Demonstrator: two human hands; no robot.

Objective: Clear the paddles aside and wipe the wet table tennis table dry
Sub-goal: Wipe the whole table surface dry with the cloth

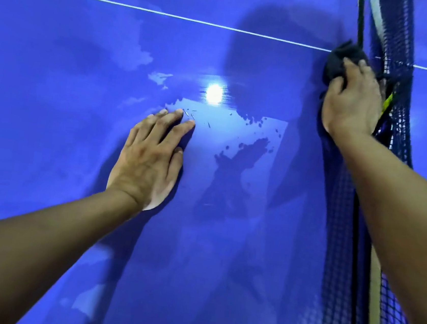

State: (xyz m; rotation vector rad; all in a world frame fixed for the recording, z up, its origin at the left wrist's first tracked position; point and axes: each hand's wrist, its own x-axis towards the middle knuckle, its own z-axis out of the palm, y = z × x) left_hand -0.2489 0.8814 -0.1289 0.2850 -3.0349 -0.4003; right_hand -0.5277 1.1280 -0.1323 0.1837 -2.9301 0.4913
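We saw the left hand [148, 159] lying flat on the blue table [55, 90], palm down, its fingers straight and close together, their tips at the edge of a wet patch [235, 143] just below a bright reflection. The right hand [352, 100] curled around a dark cloth [341, 59] and pressed it to the surface hard against the net [392, 75], where the white line [144, 8] met the mesh. Left of both hands the tabletop ran broad and open; on the right the net closed it off.

cloth [342, 60] — partly under right hand [352, 103] | net [340, 208] — cut by frame edges | table [55, 90] cropped all round
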